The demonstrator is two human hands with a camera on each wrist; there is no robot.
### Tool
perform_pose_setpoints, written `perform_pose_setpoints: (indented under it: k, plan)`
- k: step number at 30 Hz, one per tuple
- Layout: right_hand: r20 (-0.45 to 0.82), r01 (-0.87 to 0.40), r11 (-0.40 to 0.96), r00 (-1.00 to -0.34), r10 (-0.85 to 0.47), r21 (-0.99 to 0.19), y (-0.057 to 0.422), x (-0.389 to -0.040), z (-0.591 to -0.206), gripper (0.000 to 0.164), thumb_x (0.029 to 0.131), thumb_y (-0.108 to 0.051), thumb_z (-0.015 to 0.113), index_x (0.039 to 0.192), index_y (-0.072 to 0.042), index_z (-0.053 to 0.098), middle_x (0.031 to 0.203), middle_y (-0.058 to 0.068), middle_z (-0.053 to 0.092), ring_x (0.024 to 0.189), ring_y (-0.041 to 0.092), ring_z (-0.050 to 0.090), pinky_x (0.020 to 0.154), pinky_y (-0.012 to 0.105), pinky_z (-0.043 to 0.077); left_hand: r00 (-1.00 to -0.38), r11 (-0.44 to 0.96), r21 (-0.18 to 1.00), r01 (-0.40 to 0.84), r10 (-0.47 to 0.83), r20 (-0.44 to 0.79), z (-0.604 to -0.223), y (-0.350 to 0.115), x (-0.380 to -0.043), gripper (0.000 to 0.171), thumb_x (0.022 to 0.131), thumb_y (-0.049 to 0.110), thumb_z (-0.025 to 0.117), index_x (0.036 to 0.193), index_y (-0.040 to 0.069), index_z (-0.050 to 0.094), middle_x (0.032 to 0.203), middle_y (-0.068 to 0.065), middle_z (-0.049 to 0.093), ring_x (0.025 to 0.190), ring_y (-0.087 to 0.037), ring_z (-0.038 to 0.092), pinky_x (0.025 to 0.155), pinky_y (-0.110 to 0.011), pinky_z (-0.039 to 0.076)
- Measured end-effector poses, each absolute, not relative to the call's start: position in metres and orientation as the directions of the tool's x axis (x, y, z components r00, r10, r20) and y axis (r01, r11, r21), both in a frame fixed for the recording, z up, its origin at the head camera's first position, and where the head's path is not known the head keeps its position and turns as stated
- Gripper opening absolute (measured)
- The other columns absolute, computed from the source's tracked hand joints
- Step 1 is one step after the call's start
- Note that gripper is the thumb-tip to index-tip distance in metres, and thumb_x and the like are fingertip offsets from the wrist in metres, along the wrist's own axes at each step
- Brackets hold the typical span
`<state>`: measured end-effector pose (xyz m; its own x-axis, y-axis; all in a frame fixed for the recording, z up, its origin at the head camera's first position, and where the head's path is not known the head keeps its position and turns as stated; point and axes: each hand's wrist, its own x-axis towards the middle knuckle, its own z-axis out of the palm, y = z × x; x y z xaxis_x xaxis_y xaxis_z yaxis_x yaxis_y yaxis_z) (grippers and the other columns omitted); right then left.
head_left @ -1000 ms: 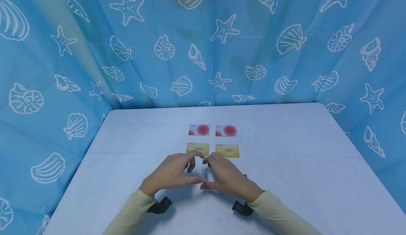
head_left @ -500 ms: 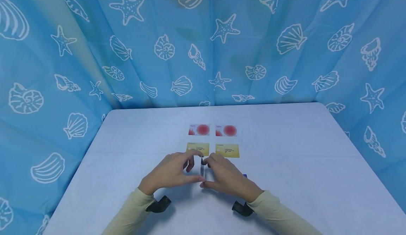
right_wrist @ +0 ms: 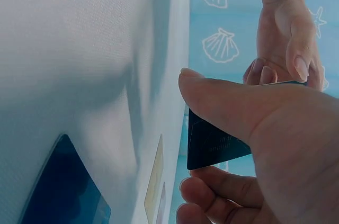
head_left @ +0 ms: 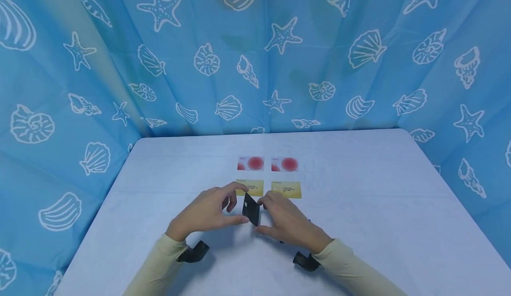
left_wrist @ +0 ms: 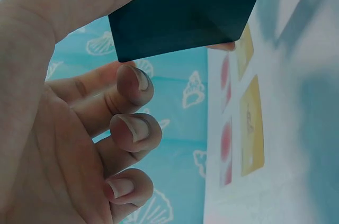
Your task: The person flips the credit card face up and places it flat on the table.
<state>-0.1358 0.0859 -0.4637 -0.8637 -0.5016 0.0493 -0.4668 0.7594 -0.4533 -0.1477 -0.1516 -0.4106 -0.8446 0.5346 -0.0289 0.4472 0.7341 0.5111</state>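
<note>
Between my two hands a black card (head_left: 250, 209) stands on edge above the table, a small pale chip mark on its face. My left hand (head_left: 209, 211) pinches it by opposite edges between thumb and index finger; its other fingers are loosely bent, as the left wrist view shows. From the other end, my right hand (head_left: 287, 220) holds the same card (right_wrist: 214, 142) with thumb above and fingertips beneath. Part of the card is hidden behind the right thumb in the right wrist view. Just beyond the hands lie two yellow cards (head_left: 288, 190), the left one partly covered by my left fingers.
Behind the yellow pair, two white-and-red cards (head_left: 284, 164) lie side by side on the white table (head_left: 379, 189). A dark blue card (right_wrist: 66, 192) lies on the table under my right hand, mostly hidden in the head view. A blue shell-patterned curtain (head_left: 255, 65) surrounds the table.
The card has turned from edge-on so its black face now shows in the head view. My left hand has shifted slightly left and away from me; the right has barely moved.
</note>
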Motion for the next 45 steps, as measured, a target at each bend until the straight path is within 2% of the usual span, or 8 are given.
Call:
perform_pose_setpoints:
  k: [20, 32, 45]
  plan:
    - [0.023, -0.421, 0.783, -0.886, -0.463, -0.459, 0.086, -0.135, -0.46, 0.067, 0.079, -0.048, 0.088, 0.13, -0.013, 0.062, 0.111, -0.001, 0.061, 0.097, 0.011, 0.053, 0.09, 0.035, 0.052, -0.857, 0.792, 0.418, 0.445, 0.512, -0.059, -0.41, -0.164, -0.152, 0.065, 0.081, 0.052, 0.084, 0.135, 0.027, 0.057, 0.077, 0.012, 0.055, 0.062, -0.006, 0.046, 0.057, -0.023, 0.039]
    - [0.009, -0.399, 0.799, -0.897, -0.442, -0.45, 0.087, -0.138, -0.46, 0.069, 0.079, -0.048, 0.088, 0.132, -0.013, 0.061, 0.113, 0.0, 0.062, 0.099, 0.012, 0.055, 0.091, 0.036, 0.054, -0.863, 0.825, 0.354, 0.44, 0.498, -0.088, -0.414, -0.167, -0.156, 0.066, 0.08, 0.048, 0.086, 0.134, 0.022, 0.059, 0.075, 0.007, 0.059, 0.061, -0.007, 0.048, 0.057, -0.023, 0.04]
    - [0.009, -0.4, 0.808, -0.898, -0.44, -0.433, 0.088, -0.14, -0.463, 0.066, 0.079, -0.046, 0.088, 0.131, -0.013, 0.062, 0.111, 0.0, 0.062, 0.099, 0.013, 0.055, 0.092, 0.037, 0.053, -0.869, 0.844, 0.348, 0.409, 0.476, -0.134, -0.421, -0.167, -0.16, 0.062, 0.078, 0.044, 0.089, 0.129, 0.021, 0.063, 0.072, 0.006, 0.055, 0.062, -0.009, 0.049, 0.058, -0.025, 0.04]
